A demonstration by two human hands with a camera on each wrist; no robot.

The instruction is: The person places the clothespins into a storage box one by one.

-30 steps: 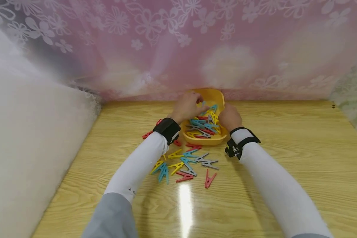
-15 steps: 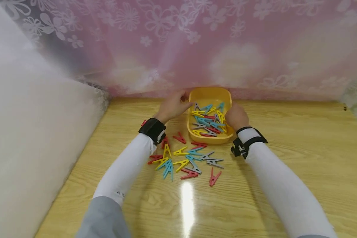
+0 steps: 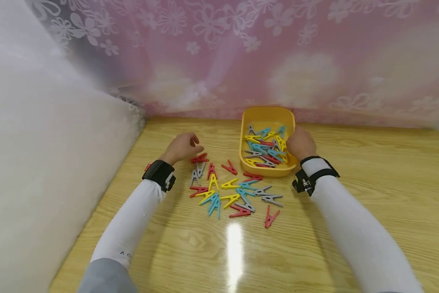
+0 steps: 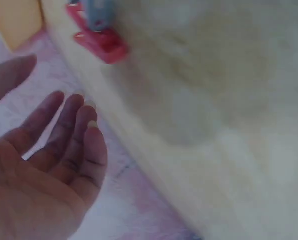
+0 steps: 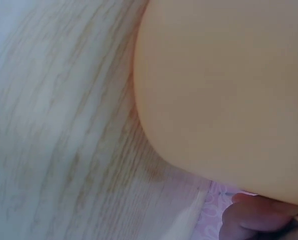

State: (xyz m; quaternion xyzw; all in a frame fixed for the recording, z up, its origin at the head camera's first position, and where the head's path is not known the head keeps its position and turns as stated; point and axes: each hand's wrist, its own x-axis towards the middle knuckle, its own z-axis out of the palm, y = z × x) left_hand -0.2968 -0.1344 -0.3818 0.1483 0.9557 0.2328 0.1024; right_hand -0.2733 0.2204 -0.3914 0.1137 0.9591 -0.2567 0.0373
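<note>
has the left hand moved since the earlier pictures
Yes. Against the table, the left hand has moved left: a second ago its fingers were over the yellow tub; now the hand is clear of it.

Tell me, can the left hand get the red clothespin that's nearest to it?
Probably yes. The left hand looks empty, its fingers are close beside that red clothespin, and nothing seems to lie between them.

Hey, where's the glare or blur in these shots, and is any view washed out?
Head view: a white glare streak on the wooden table, low in the frame, colours vivid; left wrist: dim and hazy, the red clothespin blurred, the left hand clearer; right wrist: washed out, low contrast, the yellow tub looking pale beige.
</note>
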